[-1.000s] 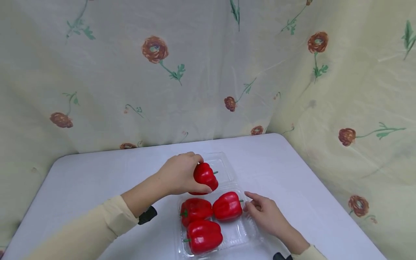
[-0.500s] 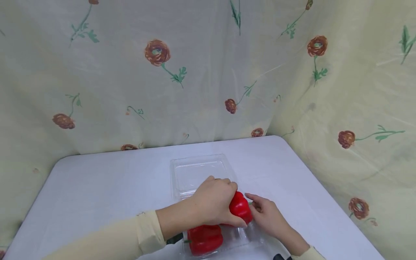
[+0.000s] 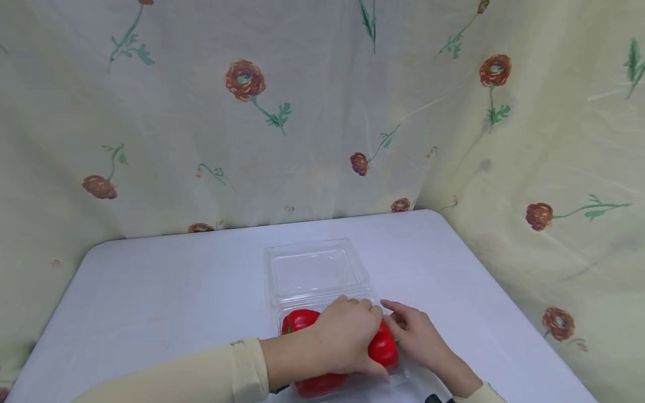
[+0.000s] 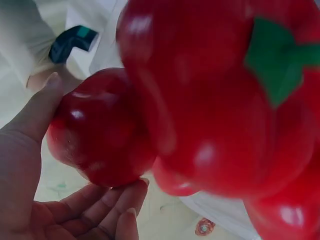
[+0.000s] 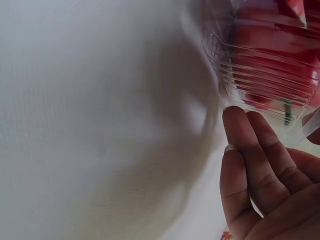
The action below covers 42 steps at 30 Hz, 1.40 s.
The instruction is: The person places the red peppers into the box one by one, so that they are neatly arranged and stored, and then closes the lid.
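Observation:
A clear plastic clamshell container [image 3: 375, 296] lies open on the table with red bell peppers in its base. My left hand [image 3: 347, 338] grips one bell pepper [image 3: 384, 347] at the base's right side, thumb in front and fingers behind. In the left wrist view, this pepper [image 4: 102, 130] sits between thumb and fingertips, beside a larger-looking pepper with a green stem [image 4: 275, 60]. Two others, a back-left pepper [image 3: 300, 319] and a front pepper [image 3: 322, 385], are partly hidden by the left arm. My right hand [image 3: 415, 336] pinches the container's right edge, its fingers [image 5: 255, 150] along the outside wall.
The container's clear lid [image 3: 317, 268] lies folded back behind the base. A white-covered table [image 3: 176, 285] spreads around it. Behind and to the right hangs a flower-patterned curtain [image 3: 312, 123].
My left hand has carried the bell pepper from over the lid side forward and right, down into the container's right side. The right hand has stayed at the edge.

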### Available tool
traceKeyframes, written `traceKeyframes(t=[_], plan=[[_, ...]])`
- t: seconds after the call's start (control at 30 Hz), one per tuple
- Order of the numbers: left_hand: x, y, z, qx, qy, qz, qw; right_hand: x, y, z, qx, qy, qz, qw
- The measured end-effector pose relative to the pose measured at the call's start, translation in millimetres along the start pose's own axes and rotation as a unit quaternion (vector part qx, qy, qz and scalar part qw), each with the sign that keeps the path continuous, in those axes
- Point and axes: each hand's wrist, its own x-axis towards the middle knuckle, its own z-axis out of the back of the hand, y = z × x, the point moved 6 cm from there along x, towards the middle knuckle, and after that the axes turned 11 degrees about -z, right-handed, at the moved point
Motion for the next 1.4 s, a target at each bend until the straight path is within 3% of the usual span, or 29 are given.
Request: traceKeyframes(t=[0.33,0.67,0.9,1.2,1.4], plan=[[2.7,-1.4,-11.7,-0.037,0.031,0.020,0.9986,1,-4,-1,0.003,0.003,-0.020,1.000],[7.2,-6.2,-13.9,-0.027,0.050,0.051,0.9971,0,3,2,-0.003,0.004,0.028,1.000],[13.9,-6.1,-21.0,-0.043,0.061,0.072,0.9946,2,2,2,-0.002,0.017,0.030,0.999],[17.5,-8.3,-29.5,-0.005,0.055,0.058,0.9968,2,-1,2,-0.004,0.007,0.016,1.000],[7.9,-1.8,-18.0,-0.014,0.033,0.041,0.9985,1,0,1,-0.005,0.010,0.019,1.000]])
